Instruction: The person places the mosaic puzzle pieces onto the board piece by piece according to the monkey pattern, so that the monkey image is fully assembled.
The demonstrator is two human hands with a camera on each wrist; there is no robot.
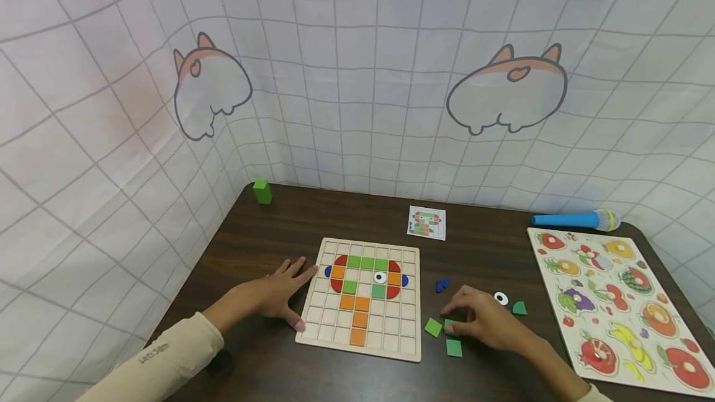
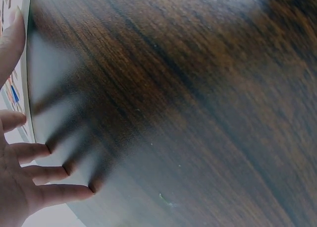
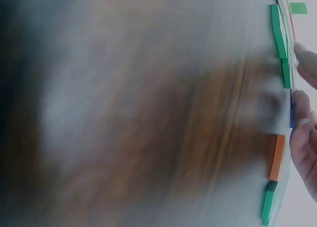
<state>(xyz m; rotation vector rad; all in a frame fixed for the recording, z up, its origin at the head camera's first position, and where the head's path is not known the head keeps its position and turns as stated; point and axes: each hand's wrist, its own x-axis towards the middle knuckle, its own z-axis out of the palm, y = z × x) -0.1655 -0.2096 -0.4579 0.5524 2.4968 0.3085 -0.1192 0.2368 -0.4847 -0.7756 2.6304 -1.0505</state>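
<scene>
Nearest us on the dark brown wood-grain table (image 1: 268,361), toward its near edge, we see a flat green square tile (image 1: 454,348). Just beyond it the right hand (image 1: 485,320) reaches down with fingers bent, thumb over another green square tile (image 1: 450,322); we cannot tell whether it pinches that tile. A lighter green square tile (image 1: 433,327) lies just left of it. In the right wrist view we make out an orange tile (image 3: 276,157) near the fingers.

Toward the table's left edge, the left hand (image 1: 282,293) spreads its fingers straight, thumb at the near-left corner of a pale wooden grid board (image 1: 391,327). That board sits near the table's middle, bearing red rounded pieces (image 1: 394,267), green squares (image 1: 367,263), orange squares (image 1: 362,320), blue rounded pieces (image 1: 404,280) and one white eye disc (image 1: 380,277).

Beyond the right hand we find a green rounded piece (image 1: 519,308), a second white eye disc (image 1: 501,298) and small blue pieces (image 1: 443,285). A pale fruit-picture board (image 1: 600,315) lies along the table's right edge.

Farther off, a small printed pattern card (image 1: 427,223) lies toward the far edge, a blue toy microphone (image 1: 575,220) near the far-right corner, and an upright green block (image 1: 262,192) near the far-left corner.
</scene>
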